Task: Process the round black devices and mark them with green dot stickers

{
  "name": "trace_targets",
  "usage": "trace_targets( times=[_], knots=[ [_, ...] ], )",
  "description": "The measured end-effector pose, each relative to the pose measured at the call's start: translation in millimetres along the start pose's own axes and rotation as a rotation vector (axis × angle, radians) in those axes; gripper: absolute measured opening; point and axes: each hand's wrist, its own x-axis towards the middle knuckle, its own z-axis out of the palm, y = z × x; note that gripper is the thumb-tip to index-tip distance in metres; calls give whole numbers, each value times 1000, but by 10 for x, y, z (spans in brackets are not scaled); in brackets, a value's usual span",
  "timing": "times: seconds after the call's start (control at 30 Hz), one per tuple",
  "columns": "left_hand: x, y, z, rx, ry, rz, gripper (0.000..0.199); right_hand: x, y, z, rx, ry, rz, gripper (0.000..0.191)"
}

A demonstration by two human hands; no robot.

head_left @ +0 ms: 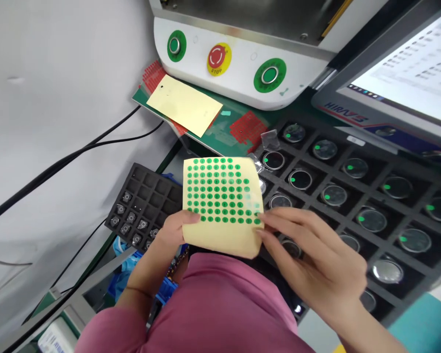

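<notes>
Left hand (174, 228) pinching the lower left edge of the yellow sticker sheet (222, 203), thumb on top: grip closed on the sheet, held up just in front of the pink-clad chest. Right hand (316, 255) at the sheet's lower right corner, fingertips (266, 223) touching the last row of green dot stickers (216, 189), grip loose and apparently picking at one dot, nothing visibly lifted. Right of the sheet, a black compartment tray (356, 206) of round glass-faced parts, many already carrying a green dot. Left of the sheet, a smaller black tray (139, 206) with small metal pieces. Beyond the sheet, a machine panel (228, 63) with a red stop button (219, 57). Likely risks: a dot curling and sticking to a fingertip, or tearing when peeled, given the one-edge hold and the sheet's bent corner; sheet sagging onto the parts beneath.
</notes>
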Motion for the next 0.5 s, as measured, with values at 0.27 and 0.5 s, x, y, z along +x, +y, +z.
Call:
trace_targets(
  times=[0.27,0.5],
  knots=[
    [-182,-168,141,14,-5,-161,49,-106,47,-89,-194,48,-88,16],
    [-106,-66,258,45,51,-12,46,-179,87,-100,-232,61,-104,11]
  ],
)
